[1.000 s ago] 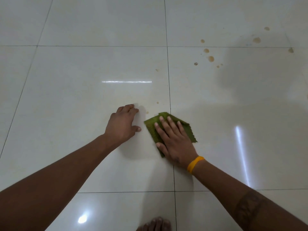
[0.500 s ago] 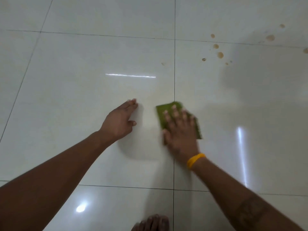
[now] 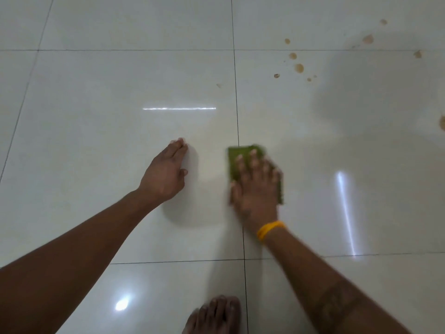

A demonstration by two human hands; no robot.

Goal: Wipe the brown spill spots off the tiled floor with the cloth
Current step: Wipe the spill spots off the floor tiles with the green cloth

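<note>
The right hand (image 3: 256, 189), fingers spread, presses the green cloth (image 3: 243, 160) flat on the floor (image 3: 120, 141); the brown spots (image 3: 299, 68) lie beyond the cloth, rightward. The left hand (image 3: 166, 174) rests open, farther off.

The right hand (image 3: 256, 189) is sliding the green cloth (image 3: 243, 160) away from the person's body, and it looks blurry from moving. A second ago its fingers were pointing up and to the left; now they are pointing straight ahead. The cloth was sticking out on both sides of this hand, and now it is showing mostly in front of the fingers and along the right side. The two tiny brown spots that were just in front of this hand are not showing any more. The left hand (image 3: 166, 174) is stretching its fingers out flatter on the floor (image 3: 96, 141).
</note>
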